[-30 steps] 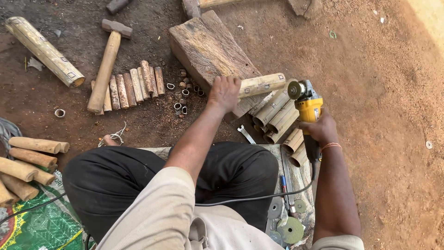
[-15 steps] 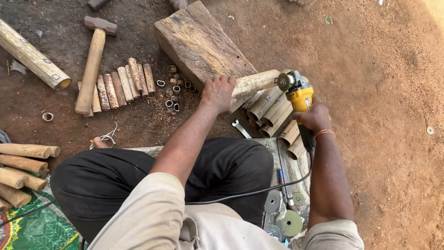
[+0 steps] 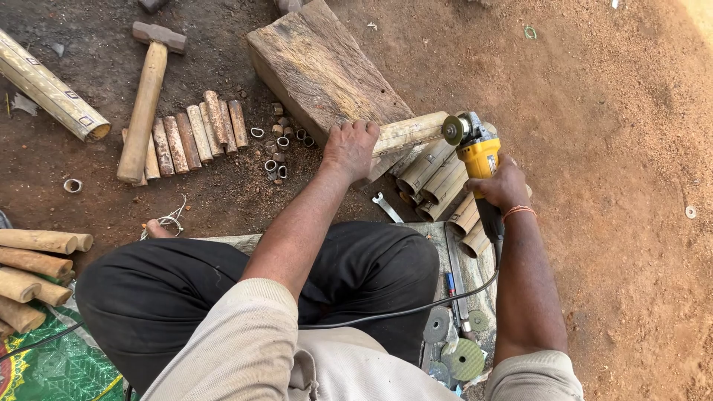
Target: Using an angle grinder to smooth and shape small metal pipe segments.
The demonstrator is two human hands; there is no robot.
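My left hand [image 3: 349,146] presses a pale bamboo piece [image 3: 413,131] down on the near corner of a weathered wooden block [image 3: 319,67]. My right hand [image 3: 501,186] grips a yellow angle grinder [image 3: 479,156]; its disc [image 3: 453,130] touches the free right end of that bamboo piece. A black cable [image 3: 416,308] runs from the grinder back across my lap.
Several cut bamboo tubes [image 3: 438,178] lie under the grinder. A row of short bamboo pieces [image 3: 197,134], small cut rings [image 3: 278,148], a wooden-handled hammer [image 3: 145,100] and a long bamboo pole [image 3: 48,85] lie left. Spare discs [image 3: 460,356], a flat wrench [image 3: 388,207] and stacked sticks [image 3: 33,271] are near me.
The view has shifted a little. Both hands keep their hold, and the grinder's disc has stayed at the bamboo piece's right end.
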